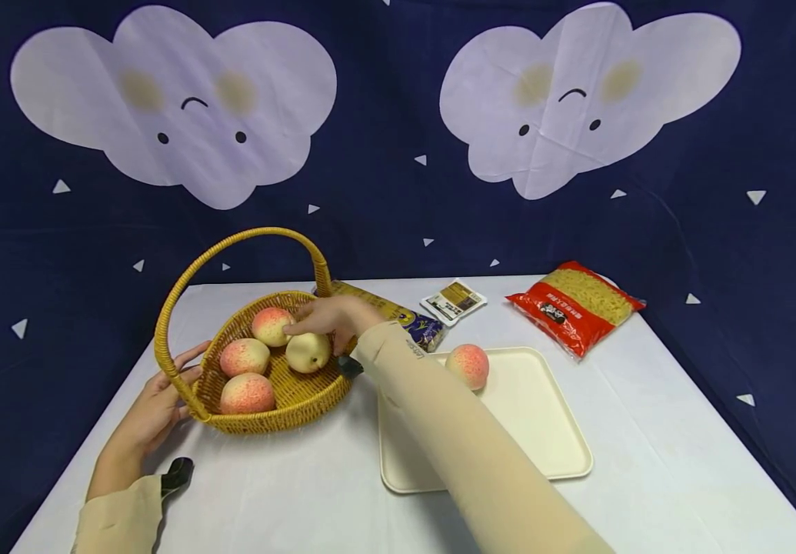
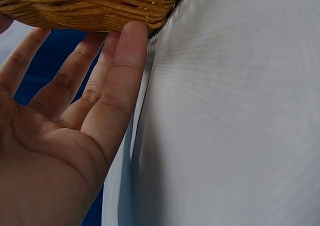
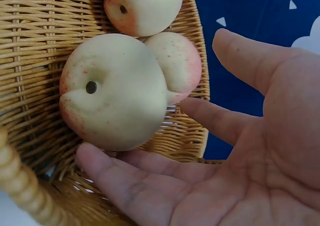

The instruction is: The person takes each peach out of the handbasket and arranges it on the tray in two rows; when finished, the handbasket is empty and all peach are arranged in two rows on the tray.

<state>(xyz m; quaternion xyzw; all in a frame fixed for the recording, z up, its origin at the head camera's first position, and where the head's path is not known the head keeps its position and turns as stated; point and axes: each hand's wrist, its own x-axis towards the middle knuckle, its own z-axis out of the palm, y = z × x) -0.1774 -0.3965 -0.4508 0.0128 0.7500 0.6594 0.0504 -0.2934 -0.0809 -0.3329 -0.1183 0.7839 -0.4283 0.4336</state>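
A yellow wicker basket (image 1: 285,417) with a tall arched handle stands on the left of the table, holding several peaches. My left hand (image 1: 155,404) is at its left side, with nearly straight fingertips (image 2: 133,41) against the woven wall. Inside the basket, my right hand (image 1: 337,314) is beside a pale yellow peach (image 3: 117,99) near the right side. In the right wrist view its fingers (image 3: 132,183) are spread around that peach, the thumb standing off. Pink-speckled peaches (image 1: 248,393) lie along the basket's left side, and another peach (image 1: 271,326) sits at the back.
Right of the basket, a cream tray (image 1: 508,431) holds one peach (image 1: 467,366), my right forearm crossing over it. Behind lie a long blue-and-gold packet (image 1: 398,314), a small white packet (image 1: 454,301) and a red bag of pasta (image 1: 574,304). A dark blue cloud-patterned curtain (image 1: 384,100) hangs behind the table.
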